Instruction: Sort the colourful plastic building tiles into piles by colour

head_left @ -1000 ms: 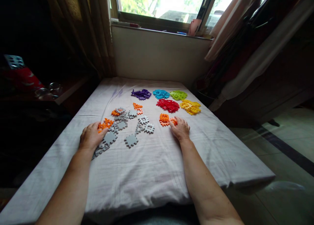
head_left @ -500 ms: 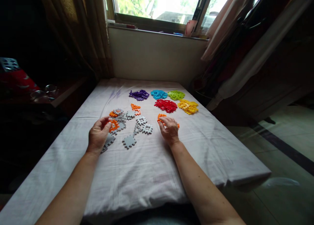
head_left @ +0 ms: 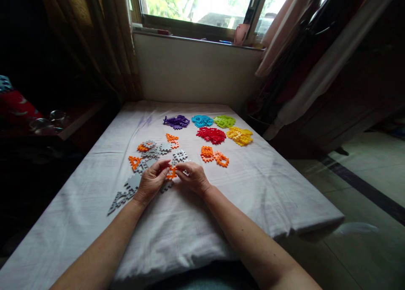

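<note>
Between my two hands is an orange interlocking tile (head_left: pixel 171 172) with toothed edges and openings in it. My left hand (head_left: pixel 153 181) pinches its left side, and my right hand (head_left: pixel 192 178) has its fingertips on the right side. Grey interlocking tiles (head_left: pixel 133 181) lie around and beneath the hands, some partly covered by them. An orange triangular tile (head_left: pixel 134 162) lies left of my left hand among the grey ones. Beyond my right hand is a small pile of orange tiles (head_left: pixel 207 153). More orange pieces (head_left: pixel 171 137) lie farther back.
Toward the back of the cloth-covered table (head_left: pixel 253 205) are piles of purple tiles (head_left: pixel 177 122), blue tiles (head_left: pixel 202 121), green tiles (head_left: pixel 224 121), red tiles (head_left: pixel 211 135) and yellow tiles (head_left: pixel 239 136). A window sill with a pink cup (head_left: pixel 241 34) is behind the table.
My right hand has left the orange pile and come left to meet my left hand. My left hand has moved right with an orange tile, which both hands now hold.
</note>
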